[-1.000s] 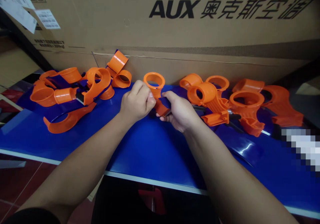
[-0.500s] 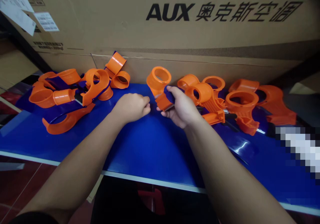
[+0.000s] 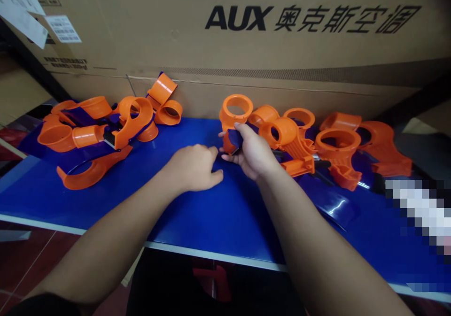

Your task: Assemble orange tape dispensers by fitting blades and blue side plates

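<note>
My right hand is wrapped round an orange tape dispenser with a dark blue part at the handle end. The dispenser's ring points up and away, towards the cardboard. Left of it, my left hand is palm down, low over the blue tabletop, thumb and forefinger apart. Nothing shows between those two; the other fingers are hidden under the hand. Close by on the right, more orange tape dispensers lie in a heap.
A second heap of orange and blue tape dispensers lies on the left. Behind everything stands a large cardboard box with black print. A pale strip edges the table's front. At the far right, one patch is pixelated.
My left hand has come a little nearer and rightward, and its fist has loosened, thumb apart from forefinger. The held tape dispenser has turned, its ring shifting right.
</note>
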Demonstrator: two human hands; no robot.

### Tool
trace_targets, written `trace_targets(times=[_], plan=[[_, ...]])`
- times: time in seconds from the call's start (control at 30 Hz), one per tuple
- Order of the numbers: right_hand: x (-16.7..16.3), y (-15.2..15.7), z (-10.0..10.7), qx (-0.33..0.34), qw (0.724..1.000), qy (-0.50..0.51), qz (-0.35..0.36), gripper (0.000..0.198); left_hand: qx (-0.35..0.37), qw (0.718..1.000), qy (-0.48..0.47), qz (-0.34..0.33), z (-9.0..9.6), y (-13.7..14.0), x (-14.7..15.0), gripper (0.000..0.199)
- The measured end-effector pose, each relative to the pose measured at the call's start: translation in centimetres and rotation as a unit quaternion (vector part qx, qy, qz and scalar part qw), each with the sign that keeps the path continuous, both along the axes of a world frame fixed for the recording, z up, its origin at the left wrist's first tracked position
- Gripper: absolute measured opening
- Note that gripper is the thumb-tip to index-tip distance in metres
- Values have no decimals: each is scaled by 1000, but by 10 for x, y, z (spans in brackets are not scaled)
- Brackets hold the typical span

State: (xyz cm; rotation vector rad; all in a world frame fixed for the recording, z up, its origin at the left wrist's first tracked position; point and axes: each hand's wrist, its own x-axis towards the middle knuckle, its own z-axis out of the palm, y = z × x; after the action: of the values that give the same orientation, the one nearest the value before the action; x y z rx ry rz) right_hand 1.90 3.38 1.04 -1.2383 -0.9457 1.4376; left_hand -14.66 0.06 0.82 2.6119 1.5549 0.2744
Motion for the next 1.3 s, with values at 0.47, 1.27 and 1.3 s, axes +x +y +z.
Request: trace_targets(times=[0.47,1.27,1.3], plan=[[-8,1,-17,49,998,26,43,28,184,947,-229,-129,-13,21,-3,40],[-27,-9,-25,120,986,-92,-74,25,145,948,-276,-66,-33,25,13,16],[-26,-8,-25,118,986,-91,-76,24,151,947,-277,-63,-32,24,13,17]])
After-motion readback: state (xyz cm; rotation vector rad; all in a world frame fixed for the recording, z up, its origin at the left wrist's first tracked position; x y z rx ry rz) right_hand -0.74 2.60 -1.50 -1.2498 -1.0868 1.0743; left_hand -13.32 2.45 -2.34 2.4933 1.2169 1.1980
